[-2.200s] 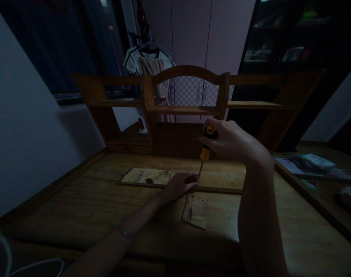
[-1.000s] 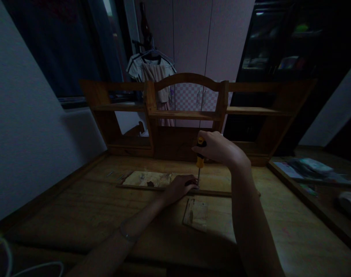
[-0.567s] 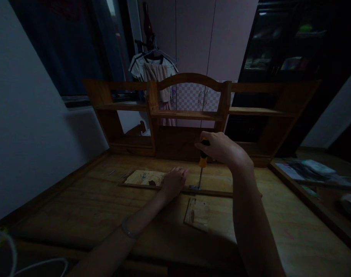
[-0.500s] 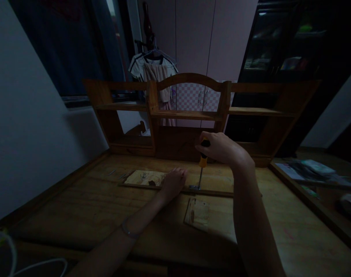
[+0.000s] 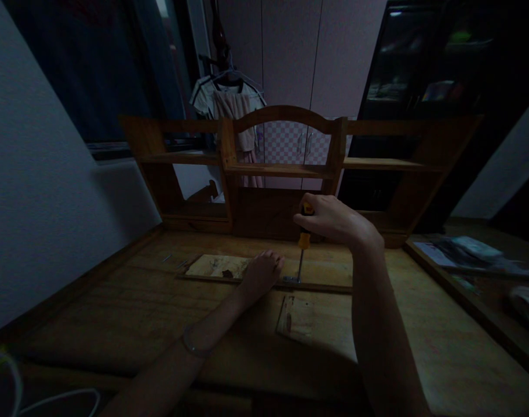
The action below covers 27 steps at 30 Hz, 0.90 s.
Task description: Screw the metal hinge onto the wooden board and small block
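My right hand [image 5: 327,217] is closed around the yellow and black handle of a screwdriver [image 5: 305,238], held nearly upright. The screwdriver's tip meets a small metal bracket [image 5: 291,280] at the near edge of a long wooden board [image 5: 212,266]. Just left of the bracket, my left hand [image 5: 262,272] bears down on the board, its fingers curled and partly hidden. A smaller wooden piece [image 5: 296,318] with a worn surface lies closer to me, in front of the board.
Thin metal pieces, possibly screws [image 5: 167,258], lie left of the board on the wooden desktop [image 5: 129,307]. A wooden shelf unit [image 5: 281,170] stands along the back. Papers [image 5: 473,249] are at the right, and a white cable [image 5: 59,397] curls at the lower left.
The screwdriver handle has turned a little in my right hand, showing more yellow near its top. My left hand keeps its place on the board. The view has shifted slightly.
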Each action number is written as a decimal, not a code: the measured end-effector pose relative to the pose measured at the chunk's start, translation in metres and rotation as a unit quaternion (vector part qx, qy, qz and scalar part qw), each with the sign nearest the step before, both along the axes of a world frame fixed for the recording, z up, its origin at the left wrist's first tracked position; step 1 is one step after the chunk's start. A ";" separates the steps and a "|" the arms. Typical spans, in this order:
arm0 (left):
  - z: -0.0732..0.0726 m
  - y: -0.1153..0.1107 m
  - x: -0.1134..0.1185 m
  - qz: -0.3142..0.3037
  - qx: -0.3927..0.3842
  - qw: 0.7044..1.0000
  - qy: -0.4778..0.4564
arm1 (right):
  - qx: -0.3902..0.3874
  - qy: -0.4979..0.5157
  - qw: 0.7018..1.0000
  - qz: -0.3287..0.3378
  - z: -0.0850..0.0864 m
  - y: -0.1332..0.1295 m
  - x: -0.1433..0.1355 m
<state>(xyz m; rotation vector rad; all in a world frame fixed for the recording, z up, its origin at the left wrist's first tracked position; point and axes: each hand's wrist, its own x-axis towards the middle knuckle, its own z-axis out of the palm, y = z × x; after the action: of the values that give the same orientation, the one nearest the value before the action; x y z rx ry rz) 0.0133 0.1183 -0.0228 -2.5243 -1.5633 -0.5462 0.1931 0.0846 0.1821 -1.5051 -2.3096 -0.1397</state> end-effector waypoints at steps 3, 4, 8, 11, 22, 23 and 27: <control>0.006 -0.004 -0.001 -0.024 0.011 0.997 0.066 | -0.002 0.013 1.000 0.019 0.001 0.001 0.000; 0.008 -0.005 -0.001 -0.020 0.014 0.997 0.075 | 0.005 0.009 1.000 0.015 0.000 0.002 -0.001; 0.013 -0.008 -0.001 0.008 0.021 0.996 0.082 | 0.028 -0.016 0.999 -0.024 -0.002 0.002 -0.004; 0.013 -0.009 -0.001 0.010 0.034 0.997 0.075 | 0.012 0.000 1.000 0.002 -0.003 0.001 -0.003; 0.006 -0.002 -0.002 0.013 0.044 0.996 0.075 | 0.016 -0.050 0.997 -0.048 0.000 0.000 -0.002; 0.006 -0.001 -0.002 0.013 0.043 0.996 0.076 | 0.011 -0.044 0.998 -0.041 0.002 -0.001 -0.002; 0.002 0.000 -0.003 -0.012 0.061 0.993 0.096 | -0.003 0.009 1.000 0.026 0.002 -0.001 0.000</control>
<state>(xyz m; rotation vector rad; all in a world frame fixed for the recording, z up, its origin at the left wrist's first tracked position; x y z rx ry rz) 0.0101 0.1184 -0.0207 -2.4255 -1.3915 -0.3771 0.1929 0.0838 0.1838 -1.4415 -2.3351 -0.1061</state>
